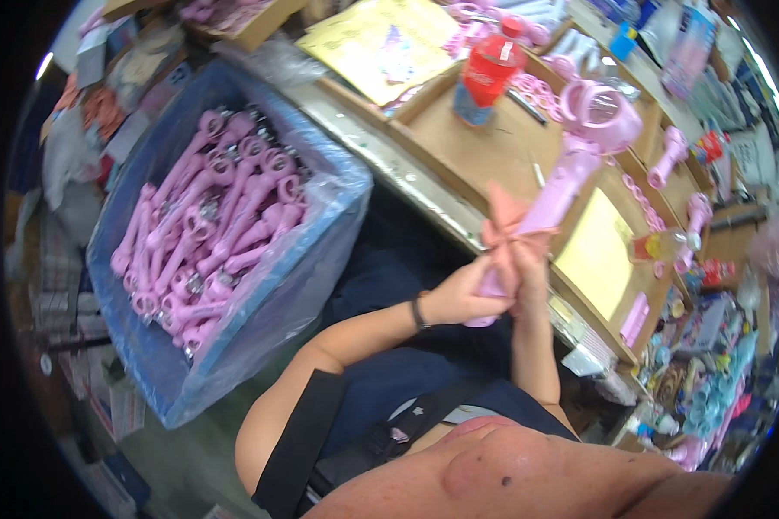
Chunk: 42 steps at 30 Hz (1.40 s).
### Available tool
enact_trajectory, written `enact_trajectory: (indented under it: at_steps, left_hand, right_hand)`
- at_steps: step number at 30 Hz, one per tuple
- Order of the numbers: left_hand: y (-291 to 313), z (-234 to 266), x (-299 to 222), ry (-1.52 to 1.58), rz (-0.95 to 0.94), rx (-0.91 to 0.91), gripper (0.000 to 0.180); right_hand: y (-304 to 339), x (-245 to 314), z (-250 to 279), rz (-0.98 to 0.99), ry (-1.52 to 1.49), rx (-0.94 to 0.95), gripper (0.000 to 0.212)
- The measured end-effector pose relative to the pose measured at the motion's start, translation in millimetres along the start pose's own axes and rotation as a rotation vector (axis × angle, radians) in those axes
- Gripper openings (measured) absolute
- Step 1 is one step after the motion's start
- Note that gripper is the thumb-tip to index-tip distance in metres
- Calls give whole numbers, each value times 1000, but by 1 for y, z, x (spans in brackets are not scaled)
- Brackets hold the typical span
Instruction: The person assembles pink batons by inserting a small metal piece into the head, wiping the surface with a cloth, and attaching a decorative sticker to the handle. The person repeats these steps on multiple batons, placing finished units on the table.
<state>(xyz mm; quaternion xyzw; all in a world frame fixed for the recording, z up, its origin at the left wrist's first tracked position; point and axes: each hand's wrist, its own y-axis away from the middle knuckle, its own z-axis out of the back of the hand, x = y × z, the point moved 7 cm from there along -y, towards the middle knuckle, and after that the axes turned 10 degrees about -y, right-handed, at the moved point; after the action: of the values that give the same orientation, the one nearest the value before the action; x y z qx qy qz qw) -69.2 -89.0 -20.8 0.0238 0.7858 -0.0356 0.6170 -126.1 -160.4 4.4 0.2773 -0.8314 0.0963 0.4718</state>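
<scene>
You hold a pink plastic piece (pixel 567 182) at the edge of the bench (pixel 407 177), left hand (pixel 467 294) and right hand (pixel 531 270) closed around its lower end and a coral cloth (pixel 508 227), its long axis running from your grip away and rightward over a cardboard tray (pixel 441 112).

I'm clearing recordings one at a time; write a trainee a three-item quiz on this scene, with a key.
1. What do the left hand and right hand hold around the pink handled piece? A) yellow paper B) orange cloth C) a pen
2. True or false: the blue-lined bin stands to the right of the hands.
3. Fill in: the red-capped bottle stands in a brown ___.

Key: 1. B. 2. False; it stands to their left. 3. Tray.
</scene>
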Motion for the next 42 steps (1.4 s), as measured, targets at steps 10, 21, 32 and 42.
enact_trajectory:
  at_steps: [10,21,32,42]
  left_hand:
    - [6,27,-13,-374,10,28,47]
    - [-28,124,-94,233,-355,-617,42]
    - [-22,139,-87,1245,-654,-166,82]
    - [-12,157,-55,624,-355,-636,73]
  right_hand:
    - [-36,34,29,-58,-289,-22,51]
    - [48,-62,-29,-548,567,315,36]
    - [81,-67,-34,-654,-731,241,60]
    - [59,-47,-2,277,937,210,40]
